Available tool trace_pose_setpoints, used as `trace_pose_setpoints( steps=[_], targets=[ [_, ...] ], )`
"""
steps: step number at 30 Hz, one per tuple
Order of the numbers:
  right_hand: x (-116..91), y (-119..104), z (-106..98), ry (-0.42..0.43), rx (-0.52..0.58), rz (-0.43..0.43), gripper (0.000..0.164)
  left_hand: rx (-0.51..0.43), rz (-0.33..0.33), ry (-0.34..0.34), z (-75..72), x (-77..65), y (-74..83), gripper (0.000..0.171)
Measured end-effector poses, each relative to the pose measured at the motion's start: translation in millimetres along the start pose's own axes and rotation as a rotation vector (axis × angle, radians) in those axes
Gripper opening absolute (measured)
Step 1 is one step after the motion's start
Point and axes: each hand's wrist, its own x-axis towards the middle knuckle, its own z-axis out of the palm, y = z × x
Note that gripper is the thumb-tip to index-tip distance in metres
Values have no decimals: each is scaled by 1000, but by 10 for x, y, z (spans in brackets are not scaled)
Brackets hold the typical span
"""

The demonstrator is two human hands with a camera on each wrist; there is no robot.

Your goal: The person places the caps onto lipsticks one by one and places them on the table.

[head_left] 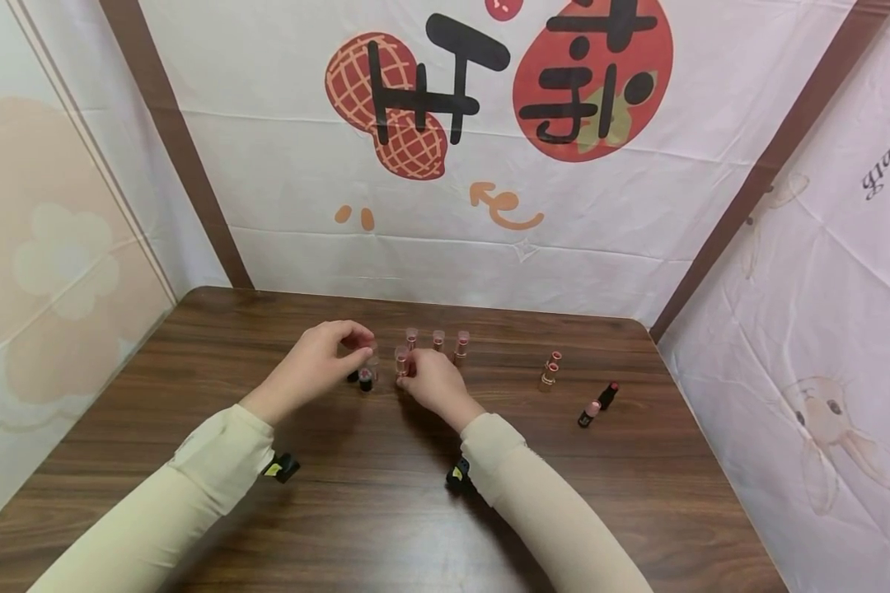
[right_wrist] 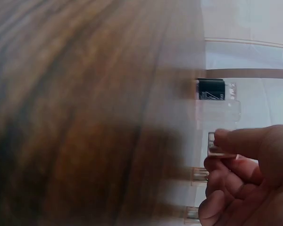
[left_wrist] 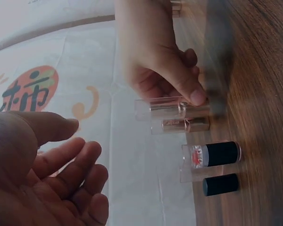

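My right hand [head_left: 436, 380] pinches the lower part of a rose-gold lipstick [left_wrist: 167, 109] between thumb and fingers. The lipstick stands upright on the table under a clear cap. To its left, my left hand [head_left: 325, 356] hovers with loosely bent fingers and nothing in its grasp. Close under that hand are a black lipstick [head_left: 366, 381] with a pink-red top and a short black cylinder [left_wrist: 220, 185]. A clear cap [right_wrist: 219, 110] shows beside the black lipstick in the right wrist view. Behind my right hand stand three gold lipsticks [head_left: 438, 340] with clear caps.
On the right of the wooden table [head_left: 356, 535] stand two gold lipsticks [head_left: 550, 375] without clear caps. Nearer the right edge are two black lipsticks [head_left: 589, 414]. Printed cloth [head_left: 445, 263] hangs behind the table and along both sides.
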Motion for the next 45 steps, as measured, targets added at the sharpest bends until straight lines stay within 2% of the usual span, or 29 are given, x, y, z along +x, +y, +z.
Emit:
trace_pose_setpoints(
  steps=[6, 15, 24, 28, 33, 39, 45],
  targets=[
    [18, 21, 56, 0, -15, 17, 14, 13, -12, -20, 39, -22, -46, 18],
    [42, 40, 76, 8, -7, 22, 16, -26, 28, -61, 225, -67, -48, 16],
    [70, -2, 103, -5, -65, 44, 16, 0, 29, -60, 249, -79, -40, 19],
    [66, 37, 92, -7, -46, 27, 16, 48, 31, -43, 262, -69, -63, 19],
    [20, 77, 10, -32, 26, 24, 17, 127, 31, -15, 250, -68, -98, 20],
    [-86, 101, -177, -54, 83, 31, 37, 139, -5, -29, 209, -95, -144, 25],
    [-232, 163, -363, -53, 113, -23, 43, 165, -41, -22, 226, -104, -248, 25]
  ],
)
